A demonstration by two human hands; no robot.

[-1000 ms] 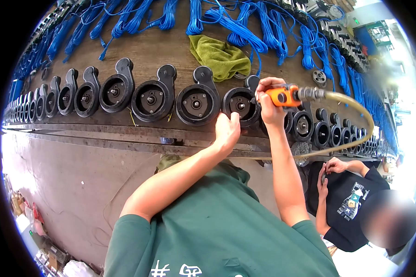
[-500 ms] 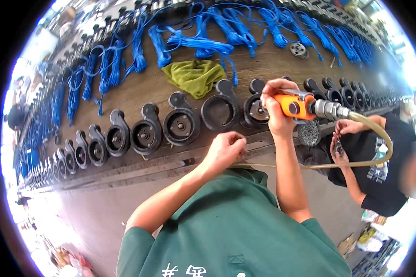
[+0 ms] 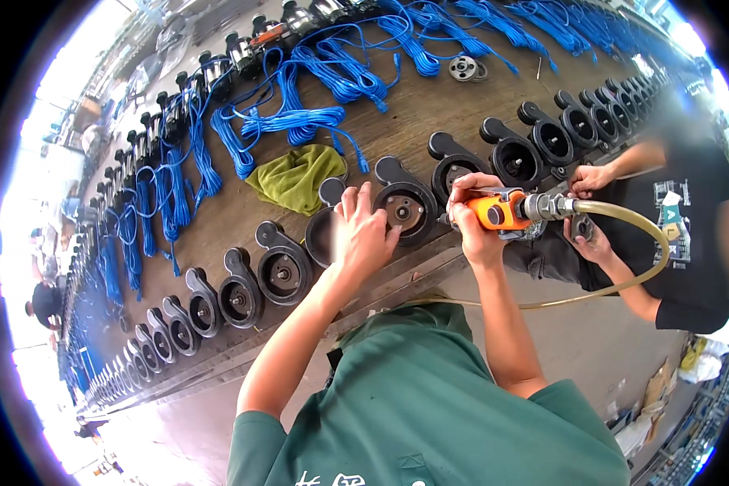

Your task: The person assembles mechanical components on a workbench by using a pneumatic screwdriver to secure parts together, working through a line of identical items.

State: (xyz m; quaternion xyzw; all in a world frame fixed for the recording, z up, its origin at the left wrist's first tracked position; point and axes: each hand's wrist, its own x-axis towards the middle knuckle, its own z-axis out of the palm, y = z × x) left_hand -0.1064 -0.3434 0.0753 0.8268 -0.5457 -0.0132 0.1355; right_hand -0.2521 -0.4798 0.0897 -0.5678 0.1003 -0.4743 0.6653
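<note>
Right hand (image 3: 471, 220) is wrapped round the orange air tool (image 3: 498, 212), left hand (image 3: 363, 236) has fingers loosely spread by the round black case (image 3: 402, 213) between them; I'd brace that rim, keep the hose (image 3: 662, 243) slack

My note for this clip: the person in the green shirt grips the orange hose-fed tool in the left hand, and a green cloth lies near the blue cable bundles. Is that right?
Not quite: the head view shows the orange hose-fed tool in the right hand. A green cloth lies near the blue cable bundles.
</note>
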